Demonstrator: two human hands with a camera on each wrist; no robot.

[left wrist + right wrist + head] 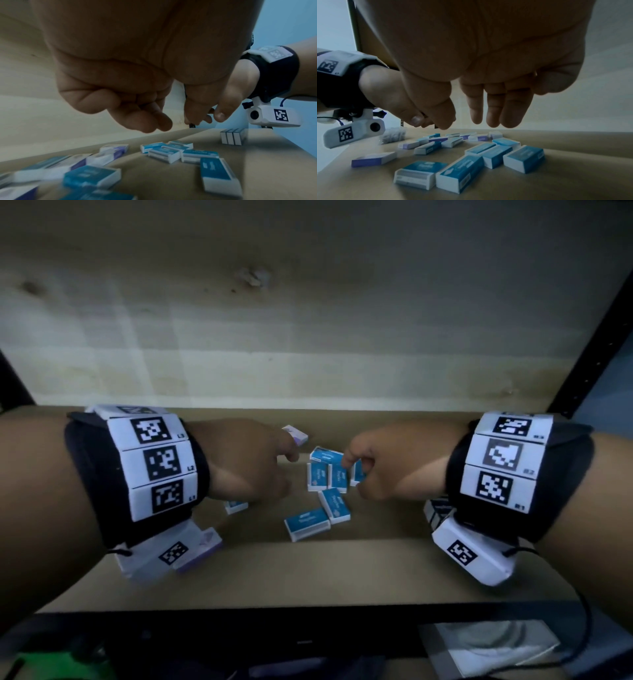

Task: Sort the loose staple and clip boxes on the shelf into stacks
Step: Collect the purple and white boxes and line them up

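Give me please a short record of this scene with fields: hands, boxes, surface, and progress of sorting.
left hand: above the boxes, fingers curled, holds nothing
right hand: above the blue boxes, fingers hang down, holds nothing
blue boxes: loose, lying flat, several touching
purple boxes: scattered on the left side
surface: brown shelf
progress: only some white-ended boxes stand side by side on the right

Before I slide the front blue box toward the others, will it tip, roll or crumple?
Probably none of those. The blue box lies flat on its broad face on the shelf, so it should slide, not tip or roll. Its squared edges look like stiff card, likely to hold shape. If it holds staples it may be heavy for its size; push low.
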